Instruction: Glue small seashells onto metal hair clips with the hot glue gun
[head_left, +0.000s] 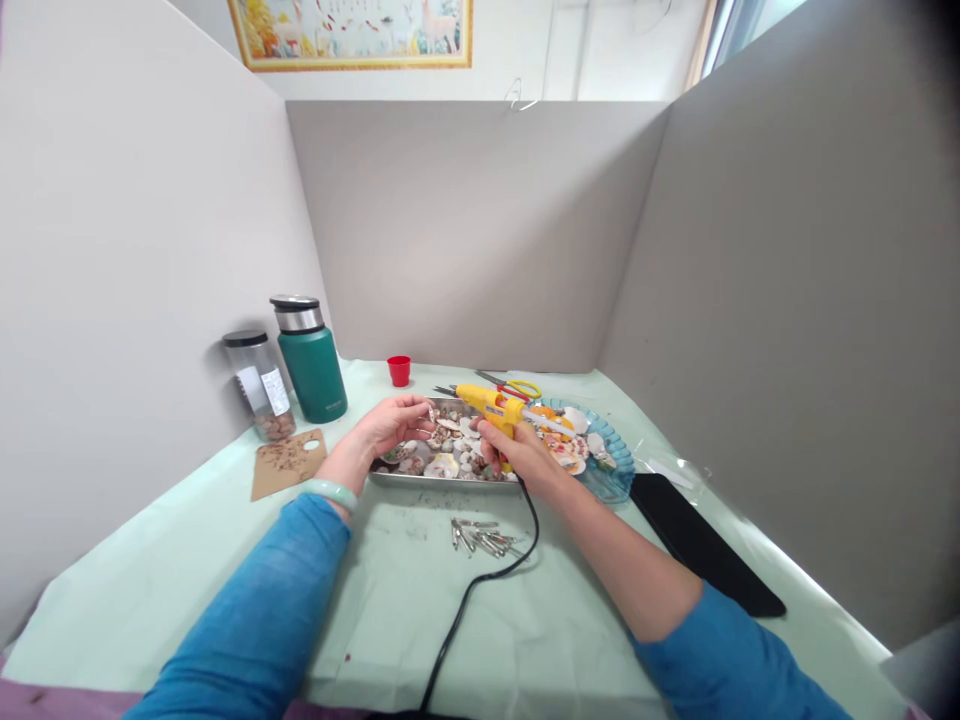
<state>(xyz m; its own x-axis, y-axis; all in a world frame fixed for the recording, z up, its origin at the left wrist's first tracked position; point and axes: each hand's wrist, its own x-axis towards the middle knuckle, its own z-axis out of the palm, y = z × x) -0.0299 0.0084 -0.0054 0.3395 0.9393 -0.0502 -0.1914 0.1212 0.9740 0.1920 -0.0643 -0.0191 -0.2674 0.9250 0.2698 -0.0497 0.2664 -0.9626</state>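
My right hand (517,452) is wrapped around the handle of a yellow hot glue gun (491,404). Its nozzle points to the left, a pale glue stick (547,422) juts from its rear, and a black cord (480,578) runs down from the grip. Over the left side of a metal tray (442,481), my left hand (397,422) pinches a small pale shell (431,412) between thumb and fingers. Many seashells (442,465) of different sizes lie in the tray. Part of the tray is hidden behind my hands and the gun.
On the right are a blue plate (619,480) of larger shells, scissors (521,388) and a black flat object (701,545). Metal clips (484,538) lie in front. On the left stand a green bottle (311,370), a jar (262,390), a brown card (285,465) and a red cup (399,371).
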